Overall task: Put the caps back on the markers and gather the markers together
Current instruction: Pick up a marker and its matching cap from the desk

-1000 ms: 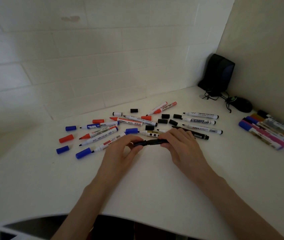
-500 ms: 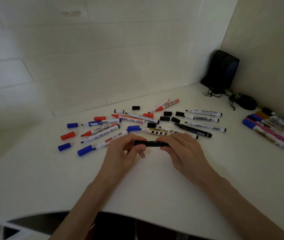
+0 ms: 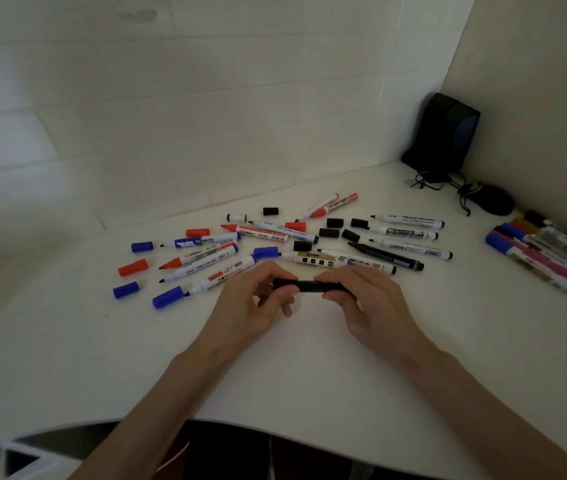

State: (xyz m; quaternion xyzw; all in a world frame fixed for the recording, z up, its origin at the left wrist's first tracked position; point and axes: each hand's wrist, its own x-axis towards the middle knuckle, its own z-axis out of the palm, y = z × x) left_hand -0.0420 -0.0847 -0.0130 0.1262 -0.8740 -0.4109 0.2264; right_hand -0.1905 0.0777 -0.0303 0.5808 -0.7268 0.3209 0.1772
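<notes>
A black marker [image 3: 304, 285] lies level between my hands just above the white table [image 3: 67, 341]. My left hand [image 3: 252, 299] pinches its left end, where the cap sits, and my right hand [image 3: 366, 299] grips the right part of its barrel. Behind my hands lies a scatter of uncapped markers [image 3: 410, 233] with white barrels, mixed with loose caps: blue caps [image 3: 126, 290], red caps [image 3: 132, 267] and black caps [image 3: 329, 233]. Another black marker [image 3: 386, 256] lies uncapped just behind my right hand.
A row of capped coloured markers [image 3: 534, 258] lies side by side at the right, near the wall. A black speaker [image 3: 443, 136] and a black mouse [image 3: 491, 202] with tangled cable stand in the back right corner. The table's curved front edge [image 3: 136, 422] runs below my forearms.
My hands have drawn the black marker a little toward me, away from the scatter. My left hand has closed in along the marker, so less of the barrel shows between my hands.
</notes>
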